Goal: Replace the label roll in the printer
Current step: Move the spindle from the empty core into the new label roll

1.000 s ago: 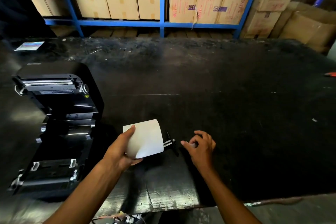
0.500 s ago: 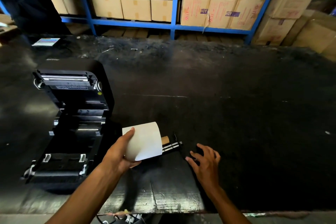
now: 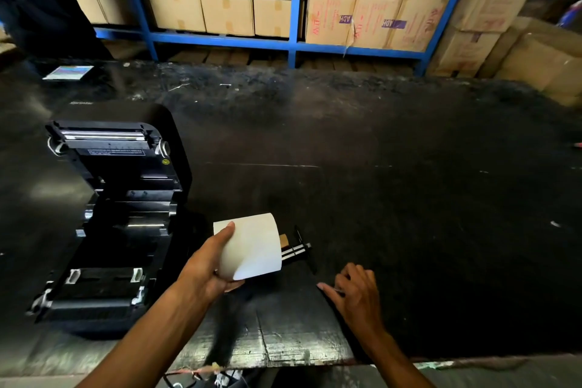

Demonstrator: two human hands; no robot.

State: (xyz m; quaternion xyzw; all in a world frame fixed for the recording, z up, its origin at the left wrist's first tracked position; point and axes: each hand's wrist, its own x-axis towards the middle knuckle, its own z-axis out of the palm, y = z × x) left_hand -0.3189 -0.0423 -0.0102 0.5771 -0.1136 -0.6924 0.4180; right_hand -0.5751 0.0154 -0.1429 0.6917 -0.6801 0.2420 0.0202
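While your left hand [image 3: 208, 268] wrapped its fingers around the roll [image 3: 252, 247] near the desk's front edge, its spindle [image 3: 296, 250] pointed right toward your right hand [image 3: 352, 293], loosely curled, seemingly empty; the open printer [image 3: 107, 214] sat left.

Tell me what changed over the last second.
The right hand left the spindle end and dropped to the table, nearer the person. The left hand keeps gripping the label roll; the printer stays open, without a roll.

matt white paper label roll [image 3: 252, 246]; glossy black plastic printer [image 3: 110, 214].
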